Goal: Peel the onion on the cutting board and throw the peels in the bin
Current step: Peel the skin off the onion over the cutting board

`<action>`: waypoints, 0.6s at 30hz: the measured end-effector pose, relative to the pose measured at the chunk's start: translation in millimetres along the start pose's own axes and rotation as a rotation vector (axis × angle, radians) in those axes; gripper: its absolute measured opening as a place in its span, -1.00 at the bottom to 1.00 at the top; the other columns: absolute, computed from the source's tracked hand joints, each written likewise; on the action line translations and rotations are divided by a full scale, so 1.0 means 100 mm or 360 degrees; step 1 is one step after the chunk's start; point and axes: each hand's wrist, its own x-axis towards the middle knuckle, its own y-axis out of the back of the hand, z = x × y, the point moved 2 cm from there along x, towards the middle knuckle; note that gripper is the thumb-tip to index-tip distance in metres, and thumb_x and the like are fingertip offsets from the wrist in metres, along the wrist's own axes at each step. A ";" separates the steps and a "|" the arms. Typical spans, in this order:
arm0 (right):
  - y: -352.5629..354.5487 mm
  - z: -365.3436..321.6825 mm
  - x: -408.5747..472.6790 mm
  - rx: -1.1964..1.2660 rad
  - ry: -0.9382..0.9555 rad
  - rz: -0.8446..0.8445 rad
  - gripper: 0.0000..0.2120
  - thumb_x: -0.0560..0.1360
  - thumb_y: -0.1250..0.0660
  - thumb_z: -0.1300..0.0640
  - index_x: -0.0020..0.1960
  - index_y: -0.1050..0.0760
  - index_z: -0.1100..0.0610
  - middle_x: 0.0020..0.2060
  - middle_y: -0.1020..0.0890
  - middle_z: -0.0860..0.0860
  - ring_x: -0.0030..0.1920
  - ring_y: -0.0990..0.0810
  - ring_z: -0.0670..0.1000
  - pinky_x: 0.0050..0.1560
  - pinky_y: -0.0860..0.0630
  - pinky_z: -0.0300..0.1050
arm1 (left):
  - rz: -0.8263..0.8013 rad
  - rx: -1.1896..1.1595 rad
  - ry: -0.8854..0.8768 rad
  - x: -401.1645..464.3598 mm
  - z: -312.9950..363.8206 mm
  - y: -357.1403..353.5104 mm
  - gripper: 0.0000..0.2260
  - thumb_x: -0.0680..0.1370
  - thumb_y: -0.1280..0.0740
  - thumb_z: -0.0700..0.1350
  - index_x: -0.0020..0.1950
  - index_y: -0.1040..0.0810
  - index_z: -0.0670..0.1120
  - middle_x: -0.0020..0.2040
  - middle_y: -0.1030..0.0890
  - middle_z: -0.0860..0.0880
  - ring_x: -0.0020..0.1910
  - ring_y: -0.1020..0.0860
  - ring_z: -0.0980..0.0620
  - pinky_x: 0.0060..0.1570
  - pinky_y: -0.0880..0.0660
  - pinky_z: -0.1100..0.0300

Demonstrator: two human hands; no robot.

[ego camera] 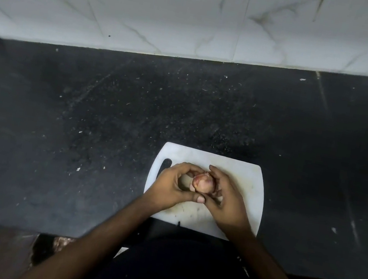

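On the dark countertop (pixel 107 126), above the white cutting board (pixel 244 181), the left hand (pixel 170 185) and right hand (pixel 226 200) both grasp the onion (pixel 203 183).

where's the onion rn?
Head view, lower centre: the onion is cupped between the left hand and right hand, over the middle of the white cutting board on the dark counter.

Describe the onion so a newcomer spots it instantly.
On the dark counter lies a white cutting board near the front edge. Over it, the left hand and right hand cup the onion, the only pinkish-red, round thing there.
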 end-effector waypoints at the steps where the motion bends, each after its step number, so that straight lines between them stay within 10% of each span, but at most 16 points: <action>1: 0.00 0.02 0.00 0.0020 -0.0002 -0.0013 -0.32 0.46 -0.55 0.07 0.50 -0.35 -0.08 0.35 -0.48 -0.17 0.37 -0.44 -0.21 0.34 -0.45 -0.29 | 0.0032 -0.0033 0.0027 -0.01 0.01 -0.01 -0.50 0.36 -0.66 0.04 0.25 -0.66 0.01 0.16 -0.72 0.01 0.23 -0.66 -0.03 0.36 -0.55 -0.13; 6: 0.01 0.09 0.00 0.0014 0.0131 -0.0107 -0.35 0.43 -0.56 0.01 0.44 -0.37 -0.08 0.28 -0.45 -0.21 0.32 -0.49 -0.08 0.24 -0.58 0.04 | 0.0124 -0.0082 0.0114 -0.08 0.03 -0.10 -0.59 0.44 -0.60 0.04 0.25 -0.69 -0.04 0.14 -0.73 0.01 0.22 -0.67 0.01 0.36 -0.56 -0.11; 18: 0.11 0.00 0.00 -0.0024 0.0376 0.0024 -0.78 0.62 -0.34 0.03 0.21 -0.56 0.08 0.10 -0.54 -0.09 0.12 -0.59 -0.07 0.10 -0.60 -0.06 | 0.0080 0.0172 0.0073 -0.20 -0.10 -0.07 -0.57 0.55 -0.47 0.19 0.40 -0.61 0.16 0.29 -0.69 0.16 0.39 -0.56 0.04 0.51 -0.38 -0.19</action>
